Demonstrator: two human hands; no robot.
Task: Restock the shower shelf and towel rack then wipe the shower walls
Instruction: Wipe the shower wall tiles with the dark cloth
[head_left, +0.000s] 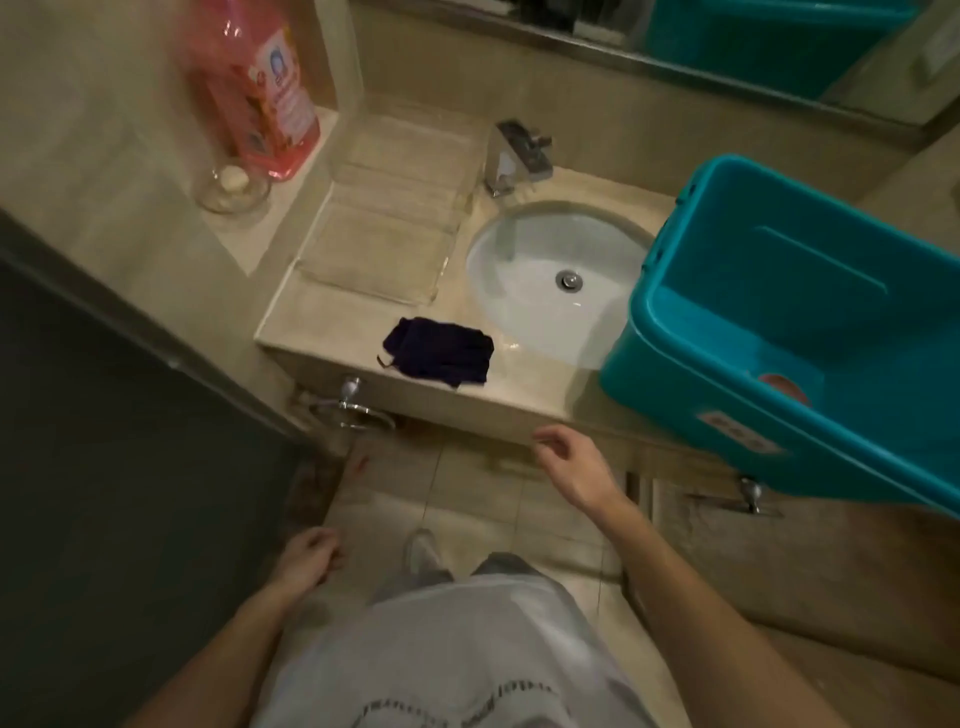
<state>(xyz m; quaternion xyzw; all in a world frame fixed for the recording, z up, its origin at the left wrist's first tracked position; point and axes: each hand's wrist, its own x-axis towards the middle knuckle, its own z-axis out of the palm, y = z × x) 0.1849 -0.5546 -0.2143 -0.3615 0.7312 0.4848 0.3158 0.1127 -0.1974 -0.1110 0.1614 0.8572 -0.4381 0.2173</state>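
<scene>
Dim, warm light. A beige stone surface holds an oval white sink with a chrome tap behind it. A mirror runs above the back wall. Beige tiles cover the floor; a dark panel stands at left.

Counter count: one dark cloth at the near edge, one sink basin, one faucet at the far side, one clear tray to the left and one teal bin to the right. Far-left ledge: one pink bottle and one glass dish containing one pale soap. Below the counter front there are two chrome fittings, the left fitting and the right fitting; two hands are in view, the left hand and the right hand.
</scene>
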